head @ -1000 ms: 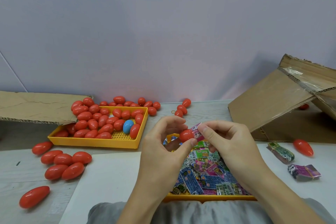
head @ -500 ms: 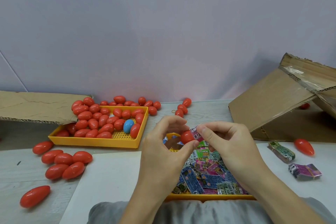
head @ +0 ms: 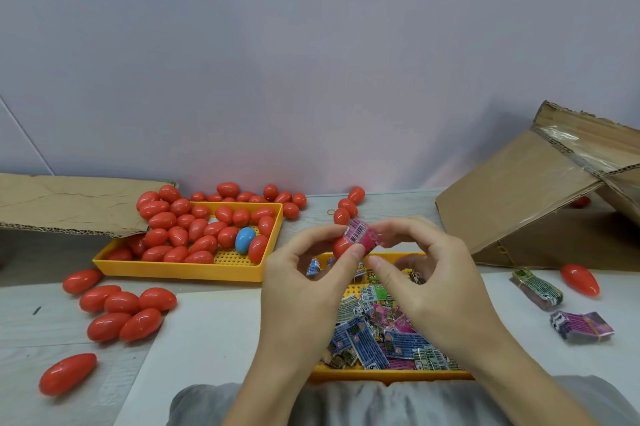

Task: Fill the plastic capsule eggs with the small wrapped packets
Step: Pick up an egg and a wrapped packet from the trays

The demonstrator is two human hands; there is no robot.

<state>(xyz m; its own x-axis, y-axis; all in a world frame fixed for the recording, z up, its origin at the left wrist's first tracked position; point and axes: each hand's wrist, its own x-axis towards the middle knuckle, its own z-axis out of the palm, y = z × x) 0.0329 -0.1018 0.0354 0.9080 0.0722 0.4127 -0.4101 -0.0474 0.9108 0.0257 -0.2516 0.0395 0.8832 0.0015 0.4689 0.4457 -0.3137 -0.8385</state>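
Observation:
My left hand [head: 308, 283] pinches a red capsule egg half [head: 341, 247] between thumb and fingers above the near tray. A pink wrapped packet [head: 362, 237] sticks out of that half, and my right hand [head: 426, 280] holds the packet's right end with its fingertips. Below both hands a yellow tray [head: 381, 373] holds several loose coloured packets [head: 377, 339]. A second yellow tray [head: 187, 270] at the left holds several red eggs and one blue egg [head: 245, 239].
Loose red eggs [head: 121, 313] lie on the table at the left, and one red egg [head: 580, 279] at the right. Two banded packet bundles [head: 581, 325] sit at the right. A tipped cardboard box [head: 540, 190] stands at the back right, flat cardboard [head: 69, 204] at the back left.
The pink packet now shows more fully over the red half, turned up and to the right. Both hands have stayed above the near tray.

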